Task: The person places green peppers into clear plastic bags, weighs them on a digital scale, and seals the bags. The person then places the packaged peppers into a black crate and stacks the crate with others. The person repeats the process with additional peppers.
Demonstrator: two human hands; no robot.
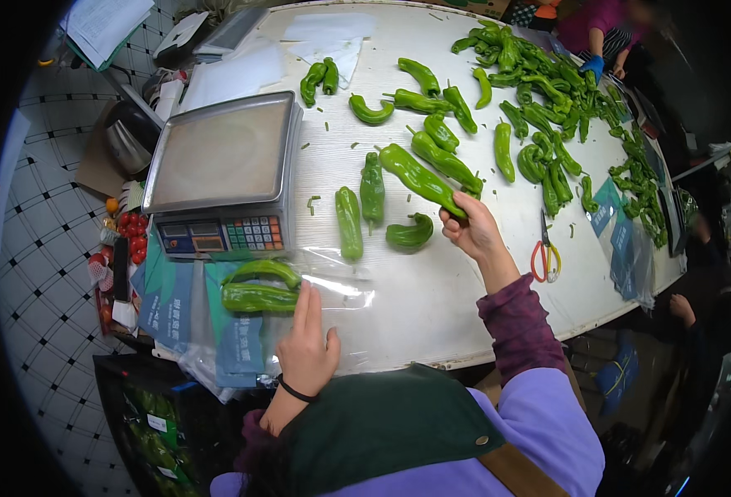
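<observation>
My right hand (478, 228) grips a long green pepper (418, 177) by its lower end, holding it at a slant over the table. My left hand (306, 351) lies on a clear plastic bag (337, 301) with blue-green printing; two fingers are stretched out and the thumb stands apart. Two green peppers, a curved one (260, 271) and a straighter one (260, 298), lie in the bag beside those fingertips. Between my hands and a little farther off are an upright-lying pepper (349, 223), another one (372, 189) and a curled pepper (410, 232).
A digital scale (223, 155) with a bare metal pan stands at the left. Scissors (545, 255) lie right of my right hand. A large pepper heap (545, 81) covers the far right, where a co-worker's blue-gloved hand (593, 66) reaches in. More printed bags (623, 248) lie at the right edge.
</observation>
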